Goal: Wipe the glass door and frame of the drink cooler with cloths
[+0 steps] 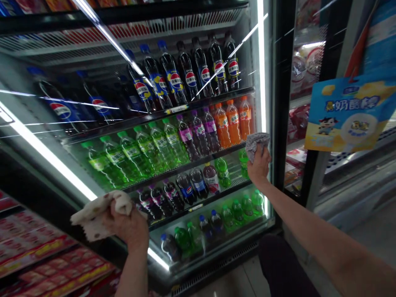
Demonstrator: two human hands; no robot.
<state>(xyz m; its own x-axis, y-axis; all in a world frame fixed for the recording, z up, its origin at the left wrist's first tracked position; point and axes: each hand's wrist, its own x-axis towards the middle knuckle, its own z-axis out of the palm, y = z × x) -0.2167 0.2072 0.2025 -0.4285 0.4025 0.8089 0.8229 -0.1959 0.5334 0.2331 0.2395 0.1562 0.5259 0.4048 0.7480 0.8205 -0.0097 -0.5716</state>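
My left hand (128,225) is closed on a crumpled cream cloth with dark dots (97,212), held against the lower left of a glass fridge door (93,107). My right hand (259,165) grips a bunched grey cloth (256,143) and presses it to the glass near the door's right edge, level with the middle shelves. Behind the glass stand rows of bottles: dark cola bottles (188,76) on top, green bottles (145,150), purple ones and orange bottles (233,121) below.
A black door frame (281,103) separates this fridge from another cooler at right, where a blue and yellow poster (348,115) hangs. Red packaged goods (40,255) fill shelves at lower left. Grey floor (235,284) lies below the fridge.
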